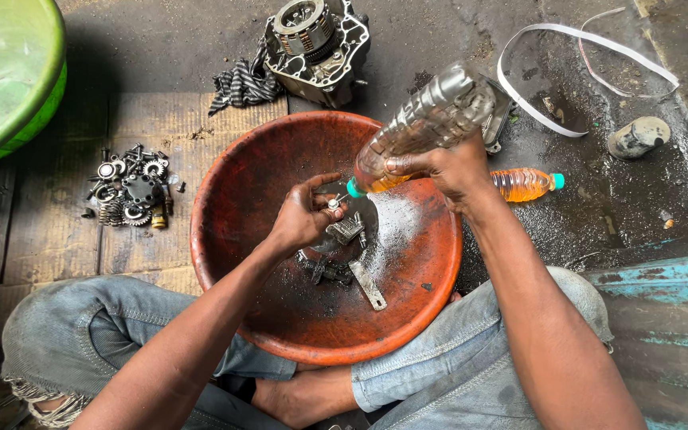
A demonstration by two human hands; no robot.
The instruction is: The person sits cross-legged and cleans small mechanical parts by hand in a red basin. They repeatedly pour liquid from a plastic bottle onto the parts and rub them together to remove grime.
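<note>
My right hand (447, 169) grips a clear plastic bottle (420, 127) holding some amber liquid, tipped so that its teal cap end points down over a red-brown basin (236, 191). My left hand (304, 215) pinches a small metal part (333, 204) right under the bottle's mouth. In the wet bottom of the basin lie several metal engine parts (342, 259), among them a flat bracket (368, 285).
A pile of gears, springs and small parts (130, 195) rests on cardboard at left. An engine casing (316, 44) with a striped rag (240, 84) sits at the back. A second amber bottle (527, 183) lies at right. A green tub (9, 72) is top left. My jeans-clad legs flank the basin.
</note>
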